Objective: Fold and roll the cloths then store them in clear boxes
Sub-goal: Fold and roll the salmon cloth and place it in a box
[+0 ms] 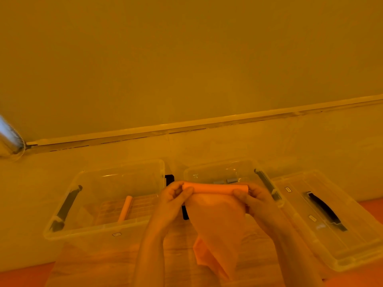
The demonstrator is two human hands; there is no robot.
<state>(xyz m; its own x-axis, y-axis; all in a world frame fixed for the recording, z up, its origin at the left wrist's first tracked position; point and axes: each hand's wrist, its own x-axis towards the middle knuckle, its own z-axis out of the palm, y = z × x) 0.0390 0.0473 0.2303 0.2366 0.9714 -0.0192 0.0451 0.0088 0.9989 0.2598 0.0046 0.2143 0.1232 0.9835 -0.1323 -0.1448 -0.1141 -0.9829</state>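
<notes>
I hold an orange cloth (217, 220) up in front of me, its top edge wound into a tight roll (215, 187) and the rest hanging loose toward the table. My left hand (176, 195) pinches the roll's left end. My right hand (250, 198) pinches its right end. A clear box (99, 230) stands at the left with one rolled orange cloth (125, 208) lying inside. A second clear box (209, 170) sits behind my hands, with small grey rolls (226, 180) showing inside.
A clear lid (335, 228) with a dark handle lies at the right. The boxes stand on a wooden table (107, 264) against a pale wall. A shiny metal object (9, 133) shows at the far left edge.
</notes>
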